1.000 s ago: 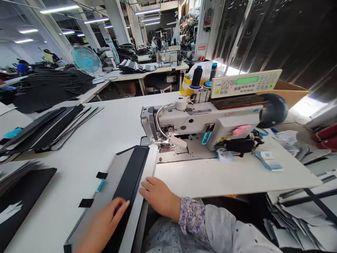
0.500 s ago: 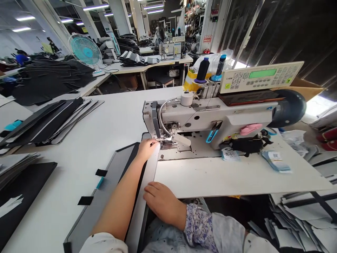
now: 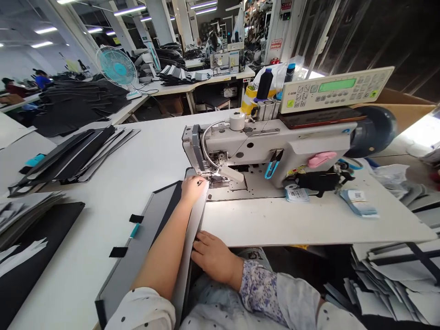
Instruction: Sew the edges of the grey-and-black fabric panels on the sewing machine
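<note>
Here, the left hand (image 3: 192, 189) touches a white strip (image 3: 197, 215).

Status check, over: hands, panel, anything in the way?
Left hand at panel's far end, beside sewing machine's stitching area. Right hand at panel's right edge. Panel on white table. Left forearm blocks part of view.

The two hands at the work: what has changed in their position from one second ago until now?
The left hand has moved forward along the grey panel, from its near part to the far end of the white strip, beside the sewing machine; whether it pinches the strip is hidden. The right hand stays by the strip's right edge, and the panel lies about where it was.
</note>
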Action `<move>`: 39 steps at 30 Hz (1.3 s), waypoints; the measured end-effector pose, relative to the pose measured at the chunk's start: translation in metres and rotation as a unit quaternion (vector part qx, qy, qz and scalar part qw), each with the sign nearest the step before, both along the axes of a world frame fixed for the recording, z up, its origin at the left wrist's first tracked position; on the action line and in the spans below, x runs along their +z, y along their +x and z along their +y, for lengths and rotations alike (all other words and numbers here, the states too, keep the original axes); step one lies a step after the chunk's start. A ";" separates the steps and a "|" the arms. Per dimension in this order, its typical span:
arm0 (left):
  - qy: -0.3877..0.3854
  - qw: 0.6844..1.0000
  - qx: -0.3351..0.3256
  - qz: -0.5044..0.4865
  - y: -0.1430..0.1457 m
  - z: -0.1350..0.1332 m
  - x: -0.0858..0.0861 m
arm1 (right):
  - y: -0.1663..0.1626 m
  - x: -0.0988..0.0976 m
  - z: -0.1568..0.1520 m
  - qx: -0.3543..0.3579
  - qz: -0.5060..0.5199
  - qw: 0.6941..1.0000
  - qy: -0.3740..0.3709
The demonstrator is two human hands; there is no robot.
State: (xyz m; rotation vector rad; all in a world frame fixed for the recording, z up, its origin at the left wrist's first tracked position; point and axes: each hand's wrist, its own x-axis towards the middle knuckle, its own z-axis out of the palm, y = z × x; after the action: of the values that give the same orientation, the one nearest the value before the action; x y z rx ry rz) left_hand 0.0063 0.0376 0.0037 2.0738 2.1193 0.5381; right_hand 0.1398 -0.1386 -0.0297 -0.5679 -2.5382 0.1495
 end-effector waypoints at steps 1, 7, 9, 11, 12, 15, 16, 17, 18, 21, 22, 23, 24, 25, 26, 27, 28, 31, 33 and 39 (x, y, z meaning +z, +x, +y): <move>-0.003 1.000 0.006 0.004 0.002 -0.001 0.001 | 0.002 0.000 0.000 0.001 0.001 1.000 0.000; -0.008 0.999 0.024 0.023 0.009 -0.001 0.003 | 0.013 0.002 0.002 -0.005 0.006 1.000 0.009; -0.009 0.999 0.027 0.030 0.010 0.001 0.003 | 0.014 0.003 0.003 -0.005 0.007 1.000 0.009; -0.010 0.999 0.030 0.037 0.011 0.002 0.003 | 0.017 0.003 0.003 -0.004 0.007 1.000 0.002; -0.011 0.999 0.031 0.040 0.011 0.001 0.003 | 0.019 0.004 0.003 -0.003 0.007 1.000 -0.003; -0.013 0.998 0.034 0.046 0.011 0.000 0.003 | 0.029 0.005 0.001 0.001 0.012 1.000 -0.019; -0.014 0.998 0.035 0.047 0.012 -0.001 0.003 | 0.033 0.005 0.001 0.003 0.015 1.000 -0.020; -0.014 0.998 0.035 0.048 0.012 -0.002 0.003 | 0.036 0.005 0.000 0.002 0.018 1.000 -0.021; -0.014 0.998 0.036 0.049 0.012 -0.002 0.002 | 0.039 0.005 -0.001 0.000 0.020 1.000 -0.020; -0.010 0.998 0.043 0.051 0.012 -0.003 0.001 | 0.041 0.004 -0.002 -0.008 0.015 1.000 -0.019; -0.008 0.998 0.045 0.051 0.012 -0.003 0.000 | 0.040 0.004 -0.002 -0.008 0.009 1.000 -0.021; -0.006 0.998 0.047 0.051 0.013 -0.003 -0.001 | 0.039 0.004 -0.003 -0.007 0.002 1.000 -0.023; -0.004 0.998 0.048 0.051 0.013 -0.003 -0.002 | 0.038 0.003 -0.003 -0.006 -0.003 1.000 -0.025; -0.001 0.998 0.048 0.051 0.013 -0.003 -0.002 | 0.038 0.003 -0.003 -0.007 -0.008 1.000 -0.026; 0.002 0.997 0.049 0.052 0.013 -0.003 -0.003 | 0.037 0.002 -0.003 -0.008 -0.011 1.000 -0.026; 0.005 0.997 0.048 0.052 0.013 -0.003 -0.004 | 0.037 0.001 -0.004 -0.011 -0.012 1.000 -0.024; 0.008 0.997 0.048 0.053 0.013 -0.003 -0.004 | 0.036 0.000 -0.004 -0.013 -0.012 1.000 -0.022; 0.015 0.997 0.049 0.057 0.014 -0.002 -0.005 | 0.037 -0.001 -0.004 -0.014 -0.007 1.000 -0.016; 0.018 0.997 0.051 0.062 0.014 -0.001 -0.006 | 0.037 0.000 -0.003 -0.016 -0.007 1.000 -0.018; 0.025 0.996 0.050 0.076 0.014 0.003 -0.006 | 0.041 0.011 0.000 -0.017 -0.026 0.999 -0.042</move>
State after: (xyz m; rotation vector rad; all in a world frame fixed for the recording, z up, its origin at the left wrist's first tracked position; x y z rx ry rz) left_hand 0.0204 0.0408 -0.0018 2.1064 2.3274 0.4621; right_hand 0.1810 -0.1384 -0.0191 -0.6544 -2.5810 0.2331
